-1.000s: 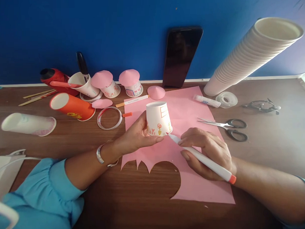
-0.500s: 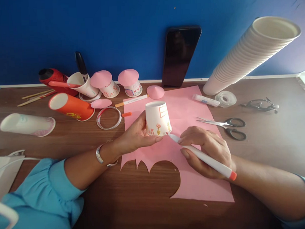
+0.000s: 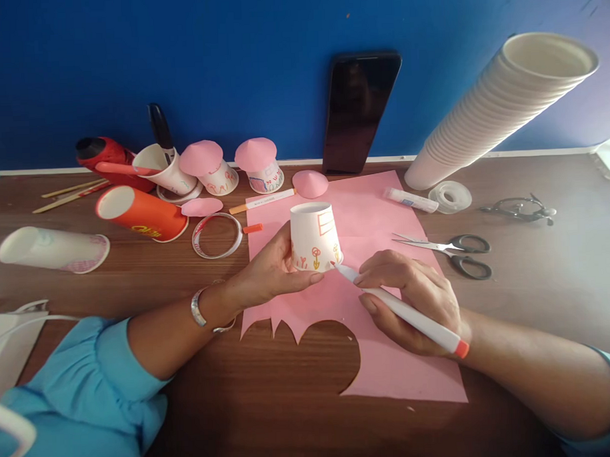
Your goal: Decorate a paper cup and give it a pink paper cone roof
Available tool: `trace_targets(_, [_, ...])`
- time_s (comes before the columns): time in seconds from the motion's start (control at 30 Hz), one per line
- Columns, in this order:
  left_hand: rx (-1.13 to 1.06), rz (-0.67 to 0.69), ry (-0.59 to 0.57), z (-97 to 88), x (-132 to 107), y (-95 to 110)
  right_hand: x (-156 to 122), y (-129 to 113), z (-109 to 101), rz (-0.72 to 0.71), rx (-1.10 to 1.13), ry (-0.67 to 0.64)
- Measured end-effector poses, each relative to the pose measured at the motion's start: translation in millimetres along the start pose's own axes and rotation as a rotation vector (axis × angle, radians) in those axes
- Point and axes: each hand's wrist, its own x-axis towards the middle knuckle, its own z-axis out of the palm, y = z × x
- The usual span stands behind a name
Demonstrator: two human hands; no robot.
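Note:
A white paper cup (image 3: 312, 231), its wide rim downward, is gripped between the thumb and fingers of my left hand (image 3: 273, 266). Orange and yellow flowers and an orange window are drawn on its side. In my right hand (image 3: 412, 298) is a white felt-tip marker (image 3: 402, 312) with an orange end. Its tip meets the cup low on the right side, by a flower. Below both hands lies a pink paper sheet (image 3: 379, 212) with a curved, jagged cut edge. The marker's orange cap (image 3: 253, 228) rests left of the cup.
Behind stand two cups with pink cone roofs (image 3: 256, 153), a loose pink cone (image 3: 311, 183) and an orange marker (image 3: 264, 201). Scissors (image 3: 456, 248), clear tape (image 3: 452, 197), a glue stick (image 3: 411, 200) and a tall cup stack (image 3: 501, 108) are right. A phone (image 3: 361, 113) leans on the wall.
The marker tip has shifted very slightly left on the cup's lower side. Both hands keep their grip, and the cup has hardly moved.

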Motion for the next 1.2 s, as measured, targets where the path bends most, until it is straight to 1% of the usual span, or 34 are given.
trace_targets(0.93, [0.018,0.012,-0.012,-1.6,1.3,-2.2,1.2,-1.4,0.7,0.020,-0.031,-0.016])
trace_targets(1.2, [0.024,-0.003,0.006,-0.5,0.1,-0.7,1.5,-0.6,1.9,0.005,-0.036,-0.021])
